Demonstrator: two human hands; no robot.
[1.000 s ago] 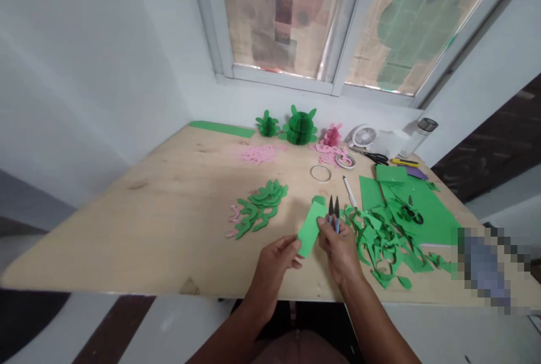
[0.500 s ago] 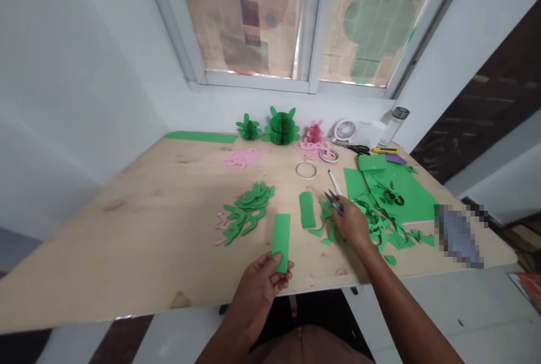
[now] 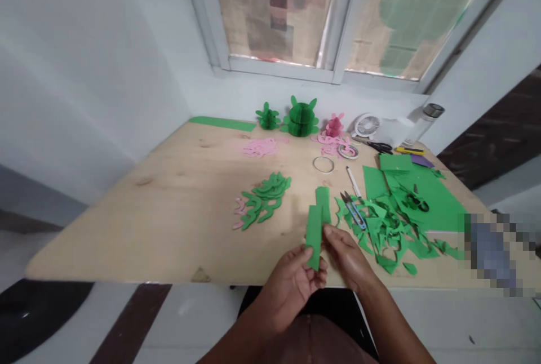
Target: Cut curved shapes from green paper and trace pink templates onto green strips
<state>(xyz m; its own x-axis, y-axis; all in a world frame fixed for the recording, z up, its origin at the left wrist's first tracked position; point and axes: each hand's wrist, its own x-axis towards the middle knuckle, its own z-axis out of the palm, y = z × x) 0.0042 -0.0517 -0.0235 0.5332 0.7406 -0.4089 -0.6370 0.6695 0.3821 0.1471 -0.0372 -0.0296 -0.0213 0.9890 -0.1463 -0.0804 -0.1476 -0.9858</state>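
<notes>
The blue-handled metal snips point(image 3: 353, 209) have moved onto jagged green paper scraps point(image 3: 382, 230). The left hand point(image 3: 295, 278) pinches a rectangular green paper strip point(image 3: 313, 234); just beside it, the right hand point(image 3: 349, 254) has an unclear grip.

The bare left forearm point(image 3: 249, 330) and the bare right forearm point(image 3: 393, 313) come up from the lower edge and lean inward, toward each other. The bare left hand point(image 3: 293, 274) has its palm turned partly upward, and its thumb presses above the curled fingers in a pinch. The bare right hand point(image 3: 349, 254) is just beside it, thumb side upward, pointing forward and left; its lower fingers are mostly hidden.
</notes>
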